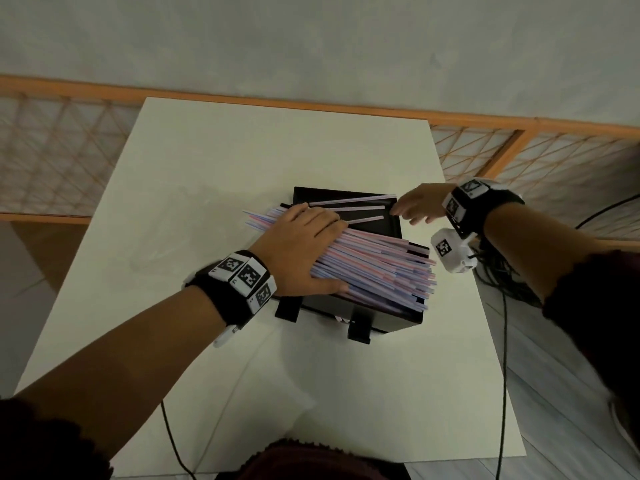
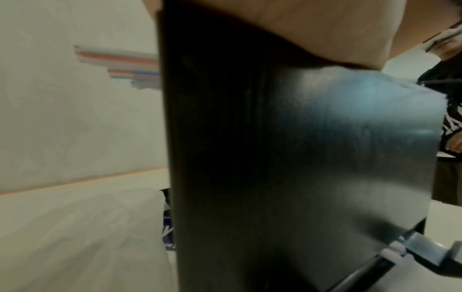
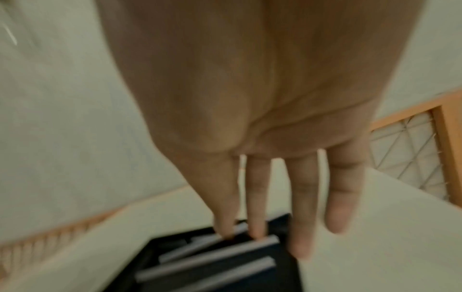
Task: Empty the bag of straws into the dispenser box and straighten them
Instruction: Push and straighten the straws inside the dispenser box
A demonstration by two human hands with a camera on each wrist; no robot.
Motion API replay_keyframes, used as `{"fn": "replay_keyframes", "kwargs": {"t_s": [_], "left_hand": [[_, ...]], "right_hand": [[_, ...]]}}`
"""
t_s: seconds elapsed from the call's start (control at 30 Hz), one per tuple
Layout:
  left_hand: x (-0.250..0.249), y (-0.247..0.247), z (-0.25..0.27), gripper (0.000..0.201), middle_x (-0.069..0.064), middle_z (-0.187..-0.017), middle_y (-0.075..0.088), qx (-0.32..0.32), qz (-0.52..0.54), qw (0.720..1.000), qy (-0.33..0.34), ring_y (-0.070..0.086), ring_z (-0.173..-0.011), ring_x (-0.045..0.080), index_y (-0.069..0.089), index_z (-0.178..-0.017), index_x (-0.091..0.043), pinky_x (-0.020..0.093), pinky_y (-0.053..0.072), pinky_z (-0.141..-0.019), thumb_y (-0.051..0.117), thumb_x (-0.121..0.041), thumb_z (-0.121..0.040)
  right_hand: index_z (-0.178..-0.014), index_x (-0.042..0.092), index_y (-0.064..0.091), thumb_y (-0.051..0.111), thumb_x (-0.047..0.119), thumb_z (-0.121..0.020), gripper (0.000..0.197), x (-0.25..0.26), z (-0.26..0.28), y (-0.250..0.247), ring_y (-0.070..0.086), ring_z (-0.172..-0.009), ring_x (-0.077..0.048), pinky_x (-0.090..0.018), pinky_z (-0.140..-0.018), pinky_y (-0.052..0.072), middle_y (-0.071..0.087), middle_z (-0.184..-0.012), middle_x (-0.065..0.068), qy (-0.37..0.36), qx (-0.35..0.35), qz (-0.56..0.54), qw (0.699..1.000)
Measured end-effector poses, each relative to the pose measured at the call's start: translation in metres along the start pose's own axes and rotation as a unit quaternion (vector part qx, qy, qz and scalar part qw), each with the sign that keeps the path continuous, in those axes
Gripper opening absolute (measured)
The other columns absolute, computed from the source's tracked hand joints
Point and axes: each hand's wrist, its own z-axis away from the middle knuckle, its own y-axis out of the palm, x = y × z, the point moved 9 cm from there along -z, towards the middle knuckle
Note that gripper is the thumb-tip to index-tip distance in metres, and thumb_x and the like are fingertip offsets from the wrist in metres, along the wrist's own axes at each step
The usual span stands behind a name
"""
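A black dispenser box (image 1: 381, 318) stands mid-table, heaped with pink, blue and white straws (image 1: 381, 268) that stick out past both ends. My left hand (image 1: 304, 251) lies flat across the heap's left part, fingers spread over the top and thumb along the near side. The left wrist view shows the box wall (image 2: 300, 158) close up and straw ends (image 2: 125, 63) jutting left. Three loose straws (image 1: 353, 199) lie on the open lid (image 1: 391, 226) behind. My right hand (image 1: 419, 206) reaches them with straight fingers (image 3: 257, 197), tips touching the loose straws' (image 3: 207, 264) right ends.
A clear plastic bag (image 1: 162, 251) with a blue label (image 2: 167, 233) lies flat left of the box on the white table (image 1: 242, 150). Black cables (image 1: 502, 278) hang off the table's right edge. An orange-framed lattice screen (image 1: 554, 161) runs behind. Another person (image 2: 450, 128) stands beyond the box.
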Motion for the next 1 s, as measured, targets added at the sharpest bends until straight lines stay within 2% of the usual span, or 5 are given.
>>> {"fn": "replay_keyframes", "kwargs": {"t_s": [0.23, 0.47, 0.57, 0.77, 1.0], "left_hand": [[0.004, 0.0, 0.009, 0.093, 0.003, -0.146, 0.04, 0.013, 0.016, 0.998, 0.054, 0.034, -0.136, 0.021, 0.035, -0.144, -0.015, 0.042, 0.017, -0.117, 0.037, -0.081, -0.077], [0.005, 0.0, 0.014, 0.094, 0.004, -0.147, 0.039, 0.016, 0.01, 0.997, 0.077, 0.033, -0.136, 0.021, 0.034, -0.144, -0.014, 0.041, 0.016, -0.117, 0.039, -0.08, -0.078], [0.004, -0.002, 0.015, 0.093, 0.005, -0.146, 0.041, 0.01, 0.014, 0.996, 0.087, 0.035, -0.136, 0.022, 0.036, -0.143, -0.013, 0.042, 0.016, -0.117, 0.042, -0.078, -0.078], [0.001, -0.005, 0.018, 0.093, 0.006, -0.145, 0.042, 0.006, 0.021, 0.994, 0.11, 0.036, -0.135, 0.023, 0.038, -0.142, -0.011, 0.039, 0.015, -0.116, 0.043, -0.078, -0.078], [0.002, -0.002, 0.018, 0.093, 0.006, -0.146, 0.041, 0.021, 0.002, 0.994, 0.104, 0.034, -0.136, 0.023, 0.036, -0.143, -0.011, 0.042, 0.018, -0.116, 0.044, -0.077, -0.078]], "right_hand": [[-0.142, 0.028, 0.038, 0.046, 0.02, -0.098, 0.046, -0.017, -0.022, 0.049, 0.035, -0.137, -0.026, -0.036, -0.113, 0.025, 0.034, -0.151, -0.005, -0.028, -0.065, 0.167, 0.983], [-0.143, 0.006, 0.034, 0.044, 0.008, -0.097, 0.047, 0.004, -0.022, 0.091, 0.035, -0.137, -0.026, -0.029, -0.105, 0.03, 0.033, -0.151, -0.012, -0.148, -0.112, 0.276, 0.943], [-0.134, 0.003, 0.046, 0.045, 0.017, -0.098, 0.039, -0.007, -0.004, 0.104, 0.054, -0.12, -0.027, -0.032, -0.075, 0.047, 0.051, -0.135, -0.013, -0.13, -0.134, 0.127, 0.974], [-0.114, 0.004, 0.063, 0.06, 0.008, -0.087, 0.028, -0.023, 0.017, 0.108, 0.06, -0.109, -0.03, -0.035, -0.091, 0.048, 0.064, -0.115, -0.016, -0.138, -0.144, 0.084, 0.976], [-0.145, 0.009, 0.027, 0.053, 0.004, -0.091, 0.061, -0.019, -0.025, 0.092, 0.049, -0.122, -0.037, -0.042, -0.103, 0.04, 0.024, -0.151, -0.012, -0.108, -0.177, 0.13, 0.97]]}}
